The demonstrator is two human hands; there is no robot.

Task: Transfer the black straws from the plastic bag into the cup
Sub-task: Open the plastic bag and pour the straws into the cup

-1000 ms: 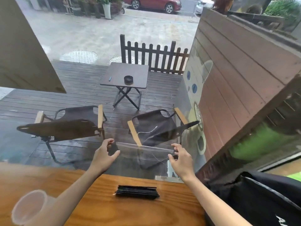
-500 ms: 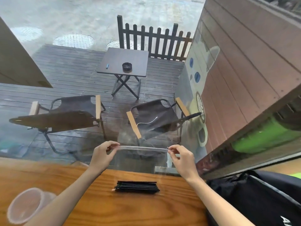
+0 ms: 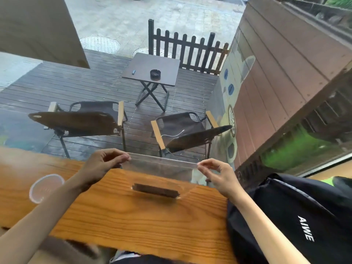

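Both hands pinch the plastic bag (image 3: 160, 165) (straws (image 3: 155, 190) blurred).

"AIWE" on black bag (image 3: 297, 216)

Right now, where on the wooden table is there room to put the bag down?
Bare wood lies on the table between the black straws and its near edge, and between the cup and the straws, though the left forearm crosses there. The right end is crowded by the black backpack.
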